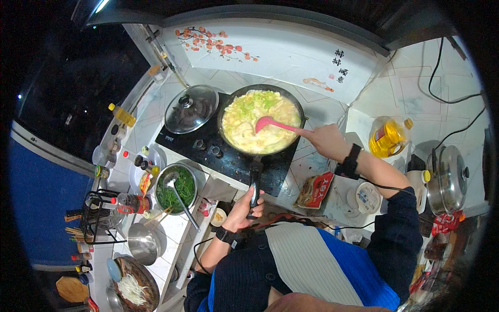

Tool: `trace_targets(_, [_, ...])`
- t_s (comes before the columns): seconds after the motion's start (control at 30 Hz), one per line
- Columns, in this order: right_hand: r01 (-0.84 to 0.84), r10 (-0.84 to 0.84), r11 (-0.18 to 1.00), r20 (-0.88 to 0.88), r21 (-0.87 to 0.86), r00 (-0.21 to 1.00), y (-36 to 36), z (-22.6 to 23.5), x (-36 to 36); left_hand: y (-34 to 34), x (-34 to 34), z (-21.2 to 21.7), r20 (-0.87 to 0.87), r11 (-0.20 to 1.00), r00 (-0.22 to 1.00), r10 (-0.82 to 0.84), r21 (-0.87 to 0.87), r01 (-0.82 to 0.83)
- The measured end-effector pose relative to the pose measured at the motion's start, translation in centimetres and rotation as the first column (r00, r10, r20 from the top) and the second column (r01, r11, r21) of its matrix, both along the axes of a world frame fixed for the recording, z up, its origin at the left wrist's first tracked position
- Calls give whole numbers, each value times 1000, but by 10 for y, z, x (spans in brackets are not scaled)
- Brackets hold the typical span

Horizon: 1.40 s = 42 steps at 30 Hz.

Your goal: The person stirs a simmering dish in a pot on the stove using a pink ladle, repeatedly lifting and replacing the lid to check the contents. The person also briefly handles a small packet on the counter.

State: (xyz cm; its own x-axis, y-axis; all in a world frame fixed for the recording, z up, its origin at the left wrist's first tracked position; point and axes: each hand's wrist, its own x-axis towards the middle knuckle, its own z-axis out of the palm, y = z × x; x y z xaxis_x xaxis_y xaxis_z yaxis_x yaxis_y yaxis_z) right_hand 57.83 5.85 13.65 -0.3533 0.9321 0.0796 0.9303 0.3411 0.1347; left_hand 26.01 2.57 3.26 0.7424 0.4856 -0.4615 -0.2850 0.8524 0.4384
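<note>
Here, your left hand (243,208) grips the black frying pan (261,120) by its handle on the hob, full of pale cabbage and broth, while your right hand (323,140) clasps a pink spatula (270,124) in it; a steel bowl of greens (176,188) sits nearby.

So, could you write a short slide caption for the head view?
Right hand stirs cabbage in a black pan with a pink spatula; left hand holds the pan handle.

A red and white food packet (315,190) lies on the tiled counter right of the stove, a round white printed lid (368,198) beside it; behind stands a yellow oil bottle (388,137) bearing a red-and-yellow label.
</note>
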Motion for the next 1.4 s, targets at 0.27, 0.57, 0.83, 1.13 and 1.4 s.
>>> trace_targets(0.27, [94, -96, 987, -9, -131, 995, -47, 64, 2, 1, -1, -1, -26, 999, 1000, 4, -32, -5])
trace_targets(0.57, [167, -170, 983, -33, -82, 985, -28, -17, -10, -1, 1, 0, -55, 1000, 998, 25, -12, -25])
trace_targets(0.83, [245, -204, 961, -261, 133, 944, 12, -15, 0, 0, 0, 1, -37, 999, 999, 23, -22, -24])
trace_targets(1.13, [189, -189, 980, 2, -65, 982, 13, 3, -1, -1, 1, 3, -68, 999, 997, 38, -24, -39])
trace_targets(1.4, [249, -224, 955, -156, 163, 962, 60, -23, -15, -1, 1, 3, -17, 1000, 1000, 10, 7, -9])
